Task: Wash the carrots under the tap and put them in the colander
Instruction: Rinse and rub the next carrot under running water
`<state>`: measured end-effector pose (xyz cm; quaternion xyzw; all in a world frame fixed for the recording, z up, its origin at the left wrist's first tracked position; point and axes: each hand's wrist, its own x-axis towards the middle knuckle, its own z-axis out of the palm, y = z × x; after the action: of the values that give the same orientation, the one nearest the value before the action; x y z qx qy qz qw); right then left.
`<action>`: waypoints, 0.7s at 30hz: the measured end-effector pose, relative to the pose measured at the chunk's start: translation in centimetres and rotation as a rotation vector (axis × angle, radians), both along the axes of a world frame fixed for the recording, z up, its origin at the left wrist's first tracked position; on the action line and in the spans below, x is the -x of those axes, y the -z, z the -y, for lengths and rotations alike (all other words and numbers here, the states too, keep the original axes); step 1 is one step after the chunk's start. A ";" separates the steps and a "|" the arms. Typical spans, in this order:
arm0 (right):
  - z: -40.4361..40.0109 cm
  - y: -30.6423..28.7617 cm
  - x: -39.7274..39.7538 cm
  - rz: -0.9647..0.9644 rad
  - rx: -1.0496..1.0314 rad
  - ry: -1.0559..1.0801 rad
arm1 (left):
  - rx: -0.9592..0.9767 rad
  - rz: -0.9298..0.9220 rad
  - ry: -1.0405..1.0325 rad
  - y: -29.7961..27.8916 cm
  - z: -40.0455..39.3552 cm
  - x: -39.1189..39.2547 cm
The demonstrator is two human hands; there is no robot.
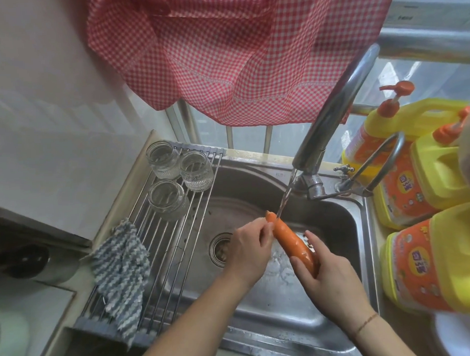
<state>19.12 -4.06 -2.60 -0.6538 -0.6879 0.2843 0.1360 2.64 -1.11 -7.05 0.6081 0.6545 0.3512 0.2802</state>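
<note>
An orange carrot (290, 240) lies slanted over the steel sink (338, 216), held at both ends. My left hand (247, 250) pinches its upper, thinner end, and my right hand (332, 278) wraps its lower, thicker end. A thin stream of water (285, 194) falls from the tap (330, 111) onto the carrot's upper part. The drain strainer (221, 249) sits just left of my left hand. No colander shows in this view.
A roll-up rack (161, 251) spans the sink's left side with three upturned glass jars (172, 178) and a striped grey cloth (122, 274). Yellow detergent bottles (427, 174) crowd the right counter. A red checked cloth (236, 48) hangs above. A white dish edge (461, 334) shows at lower right.
</note>
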 end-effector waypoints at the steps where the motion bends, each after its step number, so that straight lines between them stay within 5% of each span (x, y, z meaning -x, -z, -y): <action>1: 0.0 0.1 -0.1 -0.008 0.006 0.014 | 0.006 0.062 0.016 0.1 0.2 0.1; 13: 0.6 -0.4 -0.2 -0.028 0.038 0.045 | 0.060 0.316 0.002 0.1 1.1 0.6; 21: 0.7 -0.9 -0.1 -0.002 0.017 0.009 | 0.093 0.164 -0.009 -0.7 1.2 0.8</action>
<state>19.22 -4.80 -1.69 -0.6577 -0.6824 0.2903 0.1325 1.86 -2.31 -6.38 0.5608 0.6475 0.3704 0.3593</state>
